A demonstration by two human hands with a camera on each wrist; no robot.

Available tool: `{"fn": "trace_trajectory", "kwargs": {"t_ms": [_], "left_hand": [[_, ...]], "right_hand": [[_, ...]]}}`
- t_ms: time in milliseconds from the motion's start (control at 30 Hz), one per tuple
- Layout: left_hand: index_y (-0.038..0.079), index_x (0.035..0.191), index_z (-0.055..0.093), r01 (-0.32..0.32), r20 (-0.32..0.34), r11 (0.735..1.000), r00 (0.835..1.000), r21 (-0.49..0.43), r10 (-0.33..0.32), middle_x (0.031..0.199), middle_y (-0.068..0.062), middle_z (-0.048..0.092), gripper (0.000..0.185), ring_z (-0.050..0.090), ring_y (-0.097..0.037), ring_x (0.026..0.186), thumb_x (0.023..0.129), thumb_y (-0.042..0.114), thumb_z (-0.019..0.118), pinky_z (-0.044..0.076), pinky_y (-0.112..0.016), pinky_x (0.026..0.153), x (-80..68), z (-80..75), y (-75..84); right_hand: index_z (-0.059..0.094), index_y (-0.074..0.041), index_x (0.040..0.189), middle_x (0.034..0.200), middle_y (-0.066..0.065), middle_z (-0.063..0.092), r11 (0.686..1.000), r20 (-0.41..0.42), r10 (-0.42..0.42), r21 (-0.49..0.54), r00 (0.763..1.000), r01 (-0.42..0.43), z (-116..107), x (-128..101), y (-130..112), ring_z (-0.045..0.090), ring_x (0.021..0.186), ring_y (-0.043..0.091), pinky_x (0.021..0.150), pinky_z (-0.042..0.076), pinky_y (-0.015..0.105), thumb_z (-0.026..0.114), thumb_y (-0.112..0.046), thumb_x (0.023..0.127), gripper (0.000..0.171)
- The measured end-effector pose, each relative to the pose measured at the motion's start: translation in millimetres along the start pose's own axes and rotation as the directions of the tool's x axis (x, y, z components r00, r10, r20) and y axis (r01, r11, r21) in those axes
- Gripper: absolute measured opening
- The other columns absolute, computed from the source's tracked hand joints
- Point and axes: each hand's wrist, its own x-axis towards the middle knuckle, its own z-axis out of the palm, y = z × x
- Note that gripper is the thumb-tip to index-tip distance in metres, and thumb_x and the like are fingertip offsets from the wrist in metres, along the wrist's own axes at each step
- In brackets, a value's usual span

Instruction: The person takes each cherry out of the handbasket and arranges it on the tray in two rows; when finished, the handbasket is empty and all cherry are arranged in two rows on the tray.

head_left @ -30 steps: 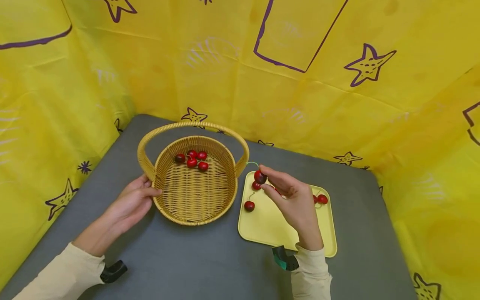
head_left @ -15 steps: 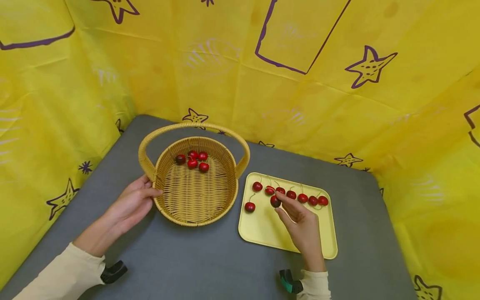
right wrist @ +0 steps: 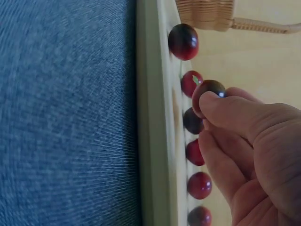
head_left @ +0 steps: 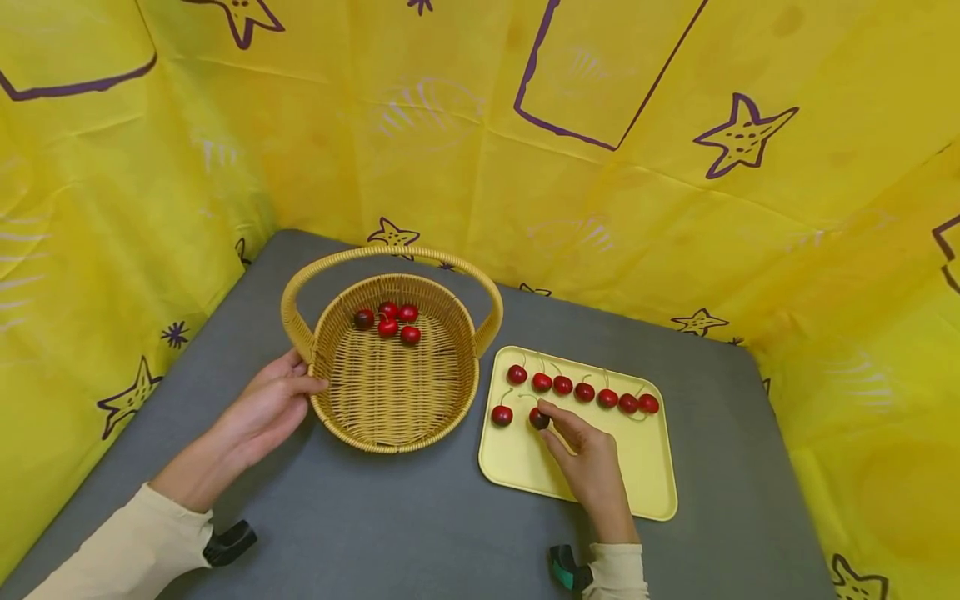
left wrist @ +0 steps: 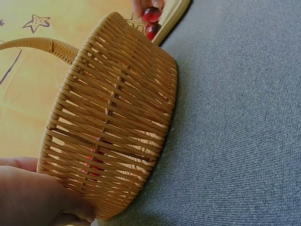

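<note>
R hand fingertips pinch dark cherry on yellow tray, just R of basket | L hand fingers relaxed, resting on basket rim | cherry prob. light, smooth, rolls easy; pinch body sides, stem flimsy.

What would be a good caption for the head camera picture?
Right hand pinches a cherry on the yellow tray; left hand steadies the wicker basket.

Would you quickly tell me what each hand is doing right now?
Left hand: open, resting against the basket wall.
Right hand: pinching a dark cherry over the yellow tray.
</note>
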Motion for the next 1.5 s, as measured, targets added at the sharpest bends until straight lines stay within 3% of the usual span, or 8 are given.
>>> {"fn": "trace_trajectory", "kwargs": {"t_ms": [467,933,1200,1333,1500], "left_hand": [[0.005,0.168,-0.013,-0.001,-0.002,1.000,1.000,0.002,0.001,0.175,-0.020,-0.005,0.088,-0.003,-0.028,0.161,0.099,-0.017,0.037,0.005,-0.040,0.132,-1.3,0.2,0.1],[0.005,0.167,-0.015,0.000,-0.001,1.000,1.000,-0.006,0.000,0.176,-0.019,-0.007,0.088,-0.005,-0.027,0.161,0.099,-0.017,0.036,0.002,-0.042,0.131,-0.7,1.9,1.6],[0.005,0.166,-0.017,0.003,-0.001,1.000,1.000,-0.011,-0.003,0.176,-0.018,-0.009,0.088,-0.007,-0.027,0.161,0.099,-0.018,0.036,0.002,-0.041,0.131,-0.2,1.0,2.7],[0.005,0.166,-0.017,0.008,-0.003,1.000,1.000,-0.009,-0.008,0.176,-0.018,-0.009,0.089,-0.006,-0.027,0.161,0.099,-0.017,0.036,0.002,-0.042,0.131,-0.5,1.3,3.2],[0.005,0.167,-0.017,0.005,-0.004,1.000,1.000,-0.018,-0.005,0.176,-0.018,-0.009,0.088,-0.006,-0.027,0.161,0.099,-0.018,0.036,0.002,-0.042,0.131,-0.2,1.5,2.0]], "right_hand": [[0.076,-0.009,0.130,0.129,0.009,0.075,0.992,0.005,-0.012,-0.122,1.000,0.012,4.0,-0.5,4.1,0.071,0.118,0.033,0.099,0.056,0.046,0.082,0.005,0.087,0.046],[0.074,-0.010,0.133,0.132,0.008,0.074,0.986,0.021,-0.035,-0.162,0.999,0.038,-2.5,1.4,-5.5,0.071,0.119,0.033,0.099,0.056,0.046,0.083,0.000,0.088,0.047],[0.073,-0.013,0.136,0.134,0.001,0.073,0.992,-0.016,-0.125,0.016,0.992,0.125,-10.3,18.2,-35.9,0.069,0.124,0.023,0.100,0.054,0.032,0.081,0.002,0.089,0.050],[0.073,-0.012,0.137,0.135,-0.001,0.072,0.972,-0.012,-0.198,0.128,0.980,0.197,-8.5,32.6,-58.7,0.069,0.123,0.018,0.101,0.055,0.032,0.079,0.001,0.092,0.047],[0.073,-0.014,0.138,0.136,-0.001,0.072,0.937,0.021,-0.279,0.225,0.960,0.267,3.8,51.5,-88.0,0.070,0.122,0.021,0.100,0.057,0.036,0.078,-0.002,0.094,0.046]]}}
